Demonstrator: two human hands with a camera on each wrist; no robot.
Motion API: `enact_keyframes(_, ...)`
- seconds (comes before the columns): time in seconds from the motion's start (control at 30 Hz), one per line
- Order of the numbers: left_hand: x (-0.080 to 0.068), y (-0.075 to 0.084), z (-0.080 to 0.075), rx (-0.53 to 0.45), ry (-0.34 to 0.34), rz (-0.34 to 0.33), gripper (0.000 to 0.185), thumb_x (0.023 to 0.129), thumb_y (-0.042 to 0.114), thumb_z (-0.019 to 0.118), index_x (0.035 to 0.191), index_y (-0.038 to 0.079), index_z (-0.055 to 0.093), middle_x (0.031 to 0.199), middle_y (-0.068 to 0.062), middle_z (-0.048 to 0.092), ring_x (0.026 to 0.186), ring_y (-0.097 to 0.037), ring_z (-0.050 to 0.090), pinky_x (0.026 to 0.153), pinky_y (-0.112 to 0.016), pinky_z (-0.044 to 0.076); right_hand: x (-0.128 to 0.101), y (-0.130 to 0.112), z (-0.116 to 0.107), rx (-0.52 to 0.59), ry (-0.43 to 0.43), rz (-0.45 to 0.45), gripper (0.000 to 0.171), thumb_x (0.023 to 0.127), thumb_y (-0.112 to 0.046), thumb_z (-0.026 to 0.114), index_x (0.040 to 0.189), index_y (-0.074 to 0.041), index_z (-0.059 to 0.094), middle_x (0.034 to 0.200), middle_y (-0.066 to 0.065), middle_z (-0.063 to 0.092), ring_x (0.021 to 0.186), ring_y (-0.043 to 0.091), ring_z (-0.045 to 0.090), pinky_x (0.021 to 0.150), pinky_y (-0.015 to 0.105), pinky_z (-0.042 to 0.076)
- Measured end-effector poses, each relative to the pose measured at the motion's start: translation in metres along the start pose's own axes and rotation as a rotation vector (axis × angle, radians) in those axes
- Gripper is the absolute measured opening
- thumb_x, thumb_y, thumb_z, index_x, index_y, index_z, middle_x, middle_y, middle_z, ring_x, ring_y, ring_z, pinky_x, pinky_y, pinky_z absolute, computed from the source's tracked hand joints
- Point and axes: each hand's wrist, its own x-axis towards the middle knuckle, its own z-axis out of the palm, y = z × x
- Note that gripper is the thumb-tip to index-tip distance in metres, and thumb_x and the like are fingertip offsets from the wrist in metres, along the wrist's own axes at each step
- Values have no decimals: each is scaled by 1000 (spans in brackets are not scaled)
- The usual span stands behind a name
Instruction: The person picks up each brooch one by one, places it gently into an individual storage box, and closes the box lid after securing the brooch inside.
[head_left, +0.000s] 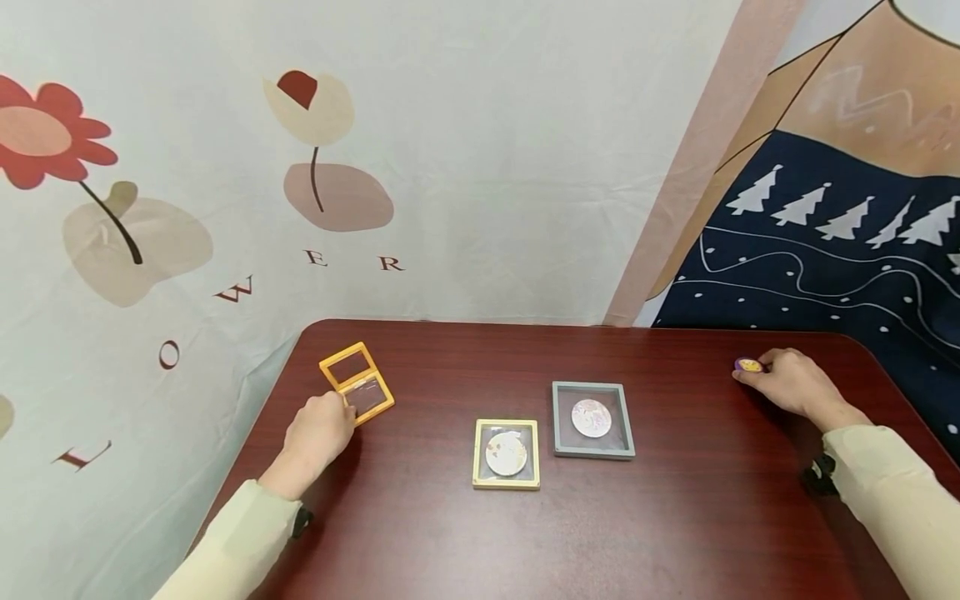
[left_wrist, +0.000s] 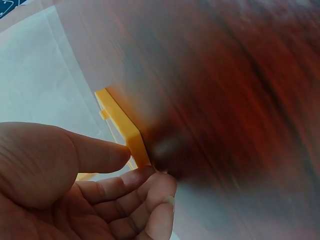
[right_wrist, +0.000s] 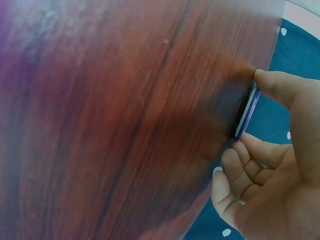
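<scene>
At the table's left side my left hand (head_left: 321,429) pinches the near corner of an orange hinged display frame (head_left: 377,385), which lies unfolded with two clear windows. In the left wrist view, thumb and fingers meet on the orange frame's edge (left_wrist: 120,122). Far to the right, my right hand (head_left: 797,385) holds a small round purple badge (head_left: 748,365) with a yellow face by its rim. The right wrist view has the badge (right_wrist: 247,114) edge-on, between thumb and fingertips, close over the tabletop.
Between the hands lie a yellow display frame (head_left: 506,483) and a larger grey one (head_left: 594,452), each with a pale round disc inside. The dark red wooden table (head_left: 637,533) meets a printed cloth backdrop (head_left: 487,167) along its far edge.
</scene>
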Motion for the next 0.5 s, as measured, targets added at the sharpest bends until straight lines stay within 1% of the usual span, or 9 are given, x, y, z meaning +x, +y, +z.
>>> enact_keyframes(0.17, 0, 5, 3, -11, 7, 14, 31, 103, 14, 58, 73, 6, 59, 67, -11, 57, 61, -28, 57, 54, -43, 46, -3, -1, 0, 27, 51, -5, 71, 100, -42, 69, 119, 25, 55, 108, 40, 62, 92, 45, 57, 81, 63, 50)
enact_keyframes(0.43, 5, 16, 7, -2, 12, 29, 25, 103, 14, 60, 82, 1, 67, 68, -11, 58, 63, -28, 58, 55, -44, 47, -9, -9, 2, 52, 175, -49, 63, 97, -35, 74, 118, 23, 57, 108, 38, 60, 92, 46, 53, 79, 61, 49)
enact_keyframes(0.5, 6, 19, 9, -4, 11, 31, 26, 103, 14, 60, 82, 1, 66, 67, -10, 57, 62, -27, 57, 55, -43, 46, -10, -12, 3, 59, 205, -64, 62, 96, -33, 75, 118, 23, 58, 108, 38, 59, 92, 46, 54, 78, 60, 49)
